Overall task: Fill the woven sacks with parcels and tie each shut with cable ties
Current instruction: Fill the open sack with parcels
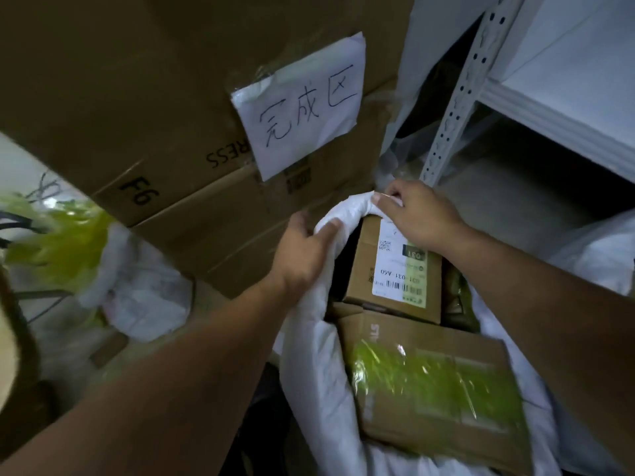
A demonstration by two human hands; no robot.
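A white woven sack (pixel 319 372) stands open below me, full of cardboard parcels. A small brown box with a white shipping label (pixel 391 273) lies at the far end of its mouth. A larger box wrapped in green tape (pixel 433 383) lies nearer to me. My left hand (pixel 302 249) grips the sack's rolled rim on the left side. My right hand (pixel 419 214) pinches the rim at the far edge, above the labelled box. No cable tie is visible.
Stacked big cardboard boxes (pixel 165 108) carry a handwritten paper sign (pixel 302 108) right behind the sack. A white metal shelf rack (pixel 515 91) stands to the right. White bags and green plastic (pixel 134 286) lie on the floor to the left.
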